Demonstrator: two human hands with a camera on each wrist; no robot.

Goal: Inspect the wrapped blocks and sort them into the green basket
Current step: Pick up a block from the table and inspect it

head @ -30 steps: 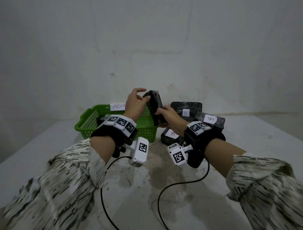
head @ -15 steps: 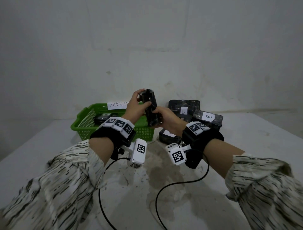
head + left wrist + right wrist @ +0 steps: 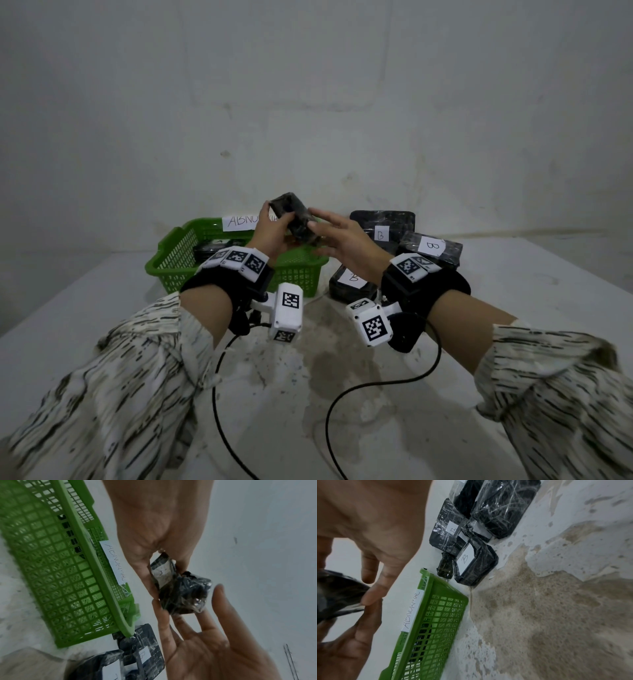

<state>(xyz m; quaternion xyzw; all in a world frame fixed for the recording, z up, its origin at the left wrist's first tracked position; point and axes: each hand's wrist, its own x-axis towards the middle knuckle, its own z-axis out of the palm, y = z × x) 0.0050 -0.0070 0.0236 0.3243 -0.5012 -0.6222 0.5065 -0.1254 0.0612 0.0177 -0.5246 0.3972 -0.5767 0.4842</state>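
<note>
A black plastic-wrapped block is up in the air over the right end of the green basket. My left hand grips it, thumb on one face and fingers on the other; the left wrist view shows a white label on the block. My right hand has its fingers straight and spread, the tips touching the block's right side. Three wrapped blocks marked B lie right of the basket. One dark block lies inside the basket.
A paper label reading ABNORMAL is taped to the basket's far rim. Two black cables run from the wrist cameras across the stained white table. A plain wall stands close behind.
The block was upright between both hands; now my left hand grips it tilted, while my right hand has let go and spread its fingers.
</note>
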